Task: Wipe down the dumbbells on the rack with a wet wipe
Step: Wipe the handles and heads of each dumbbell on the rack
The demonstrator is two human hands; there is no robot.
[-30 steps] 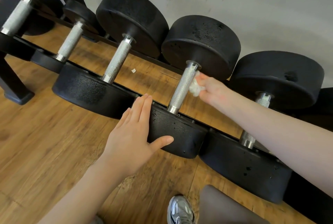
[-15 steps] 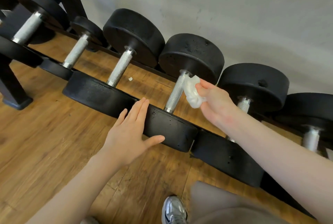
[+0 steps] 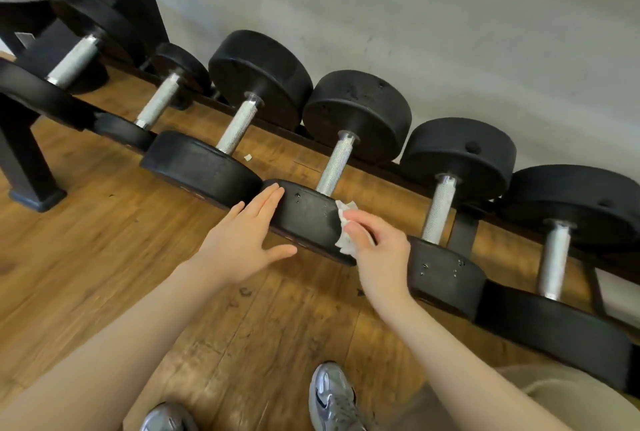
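A second ago the right hand point(image 3: 379, 250) pressed the wet wipe point(image 3: 344, 228) against the knurled handle point(image 3: 334, 167) of the fourth dumbbell from the left, close to its far head; now it has dropped to that dumbbell's near head point(image 3: 304, 216), with the crumpled wipe pinched in its grip against the head's right edge, and the handle is bare. The view has also pulled back and swung right, so another dumbbell point(image 3: 568, 243) at the right end of the rack and both grey shoes point(image 3: 332, 399) have come into sight.
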